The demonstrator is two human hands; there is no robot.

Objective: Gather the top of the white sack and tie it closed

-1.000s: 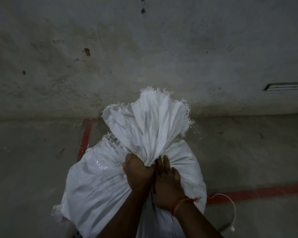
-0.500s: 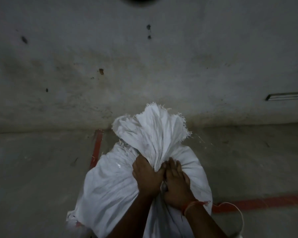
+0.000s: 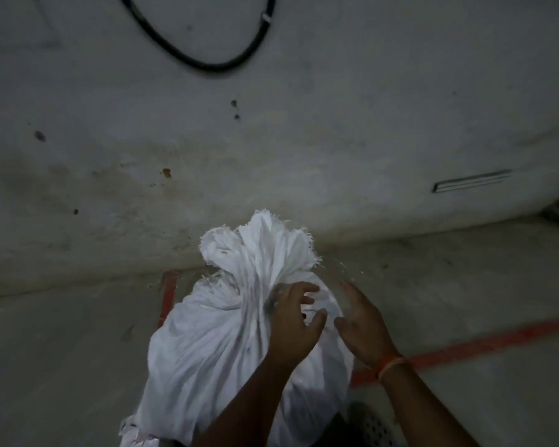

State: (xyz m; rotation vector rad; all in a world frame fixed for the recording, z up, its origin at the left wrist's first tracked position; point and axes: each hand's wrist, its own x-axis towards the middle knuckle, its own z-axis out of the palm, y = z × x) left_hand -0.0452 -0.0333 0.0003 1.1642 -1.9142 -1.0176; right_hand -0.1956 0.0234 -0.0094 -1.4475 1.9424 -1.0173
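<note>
The white woven sack (image 3: pixel 213 343) stands on the floor below me, full and creased. Its frayed top (image 3: pixel 259 250) is bunched into a twisted tuft that leans toward the wall. My left hand (image 3: pixel 292 321) hovers at the right side of the neck with fingers spread, off the gathered cloth. My right hand (image 3: pixel 363 327), with an orange thread band at the wrist, is held flat and open just right of it. A faint pale strand seems to curve between the hands; blur hides whether either hand holds it.
A stained grey wall (image 3: pixel 271 156) rises right behind the sack, with a black cable loop (image 3: pixel 207 64) hanging on it and a slot (image 3: pixel 471 182) at the right. Red lines (image 3: pixel 471 346) mark the concrete floor. A dark perforated object (image 3: pixel 370 424) sits at the bottom right.
Both hands have let go of the sack's neck and opened, moving to its right side. The view has tilted up, bringing the cable loop in.
</note>
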